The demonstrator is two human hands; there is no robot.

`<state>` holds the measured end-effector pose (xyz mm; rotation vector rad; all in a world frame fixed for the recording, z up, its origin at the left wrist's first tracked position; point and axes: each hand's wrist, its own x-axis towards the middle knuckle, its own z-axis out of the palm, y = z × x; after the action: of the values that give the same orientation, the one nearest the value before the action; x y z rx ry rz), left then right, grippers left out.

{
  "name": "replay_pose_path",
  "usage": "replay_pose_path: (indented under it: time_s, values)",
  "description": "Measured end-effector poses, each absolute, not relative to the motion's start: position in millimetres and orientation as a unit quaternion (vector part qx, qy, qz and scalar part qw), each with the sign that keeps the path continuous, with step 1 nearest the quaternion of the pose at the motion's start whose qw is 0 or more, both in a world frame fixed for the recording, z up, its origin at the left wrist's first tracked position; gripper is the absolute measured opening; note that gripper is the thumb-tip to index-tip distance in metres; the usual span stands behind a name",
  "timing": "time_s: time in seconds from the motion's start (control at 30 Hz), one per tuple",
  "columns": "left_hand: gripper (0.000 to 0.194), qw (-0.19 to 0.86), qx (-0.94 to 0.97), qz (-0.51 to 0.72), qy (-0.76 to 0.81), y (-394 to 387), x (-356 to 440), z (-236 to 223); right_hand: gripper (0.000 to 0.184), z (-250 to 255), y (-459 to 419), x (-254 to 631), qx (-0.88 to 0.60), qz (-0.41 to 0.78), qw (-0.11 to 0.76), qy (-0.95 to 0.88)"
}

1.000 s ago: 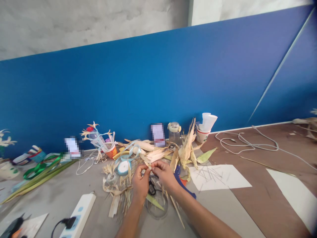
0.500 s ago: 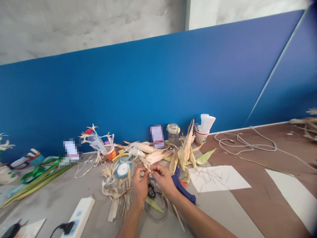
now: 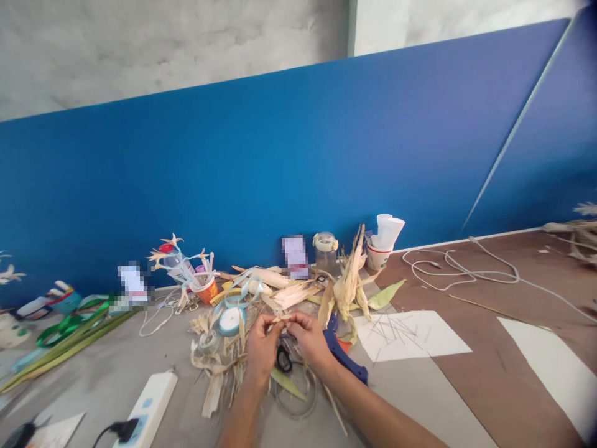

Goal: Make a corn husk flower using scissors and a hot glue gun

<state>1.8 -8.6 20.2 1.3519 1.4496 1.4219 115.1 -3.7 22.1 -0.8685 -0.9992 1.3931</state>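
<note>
- Across the back, a blue partition (image 3: 233,174).
- In front of it, a grey-and-brown desk (image 3: 186,379).
- Strewn over the middle of the desk, dry husk scraps (image 3: 237,373).
- To the right, a white paper sheet (image 3: 450,339) with thin dark sticks scattered on top.
- Between scraps and sheet, toward the back, a dried corn husk bunch (image 3: 349,283), pointing upward.
- Above the scraps, the right hand (image 3: 308,336), grip pinched at the fingertips on the right side of a small pale husk piece (image 3: 281,317).
- Facing it, the left hand (image 3: 262,348), grip likewise pinched, thumb against finger, on the left side of the same piece.
- At front left, a white power strip (image 3: 152,404) with a black plug (image 3: 127,428) in it.
- Just right of the right wrist, a blue curved handle (image 3: 345,354).
- Near the left hand, toward the back, a ribbon spool (image 3: 231,321).
- Just below the fingers, between the two hands, black scissor handles (image 3: 283,359).
- Smallest of all, the husk piece: right between both grips, touching the fingertips, partly hidden by them.
</note>
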Motion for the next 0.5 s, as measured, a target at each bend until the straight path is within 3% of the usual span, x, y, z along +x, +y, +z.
replay_pose_path:
  time_s: [0.23,0.37,0.5]
  values:
    - [0.018,0.396,0.505,0.557,0.527,-8.8,4.9,18.3,0.01,20.2,-0.5,119.2,-0.398,0.573,0.565,-0.441]
    - [0.023,0.399,0.479,0.583,0.52,-7.9,4.3,19.7,0.018,24.5,8.6,127.8,-0.403,0.561,0.583,-0.429]
    - [0.027,0.414,0.442,0.608,0.514,-4.4,1.1,18.4,0.021,42.6,17.9,152.4,-0.454,0.513,0.522,-0.508]
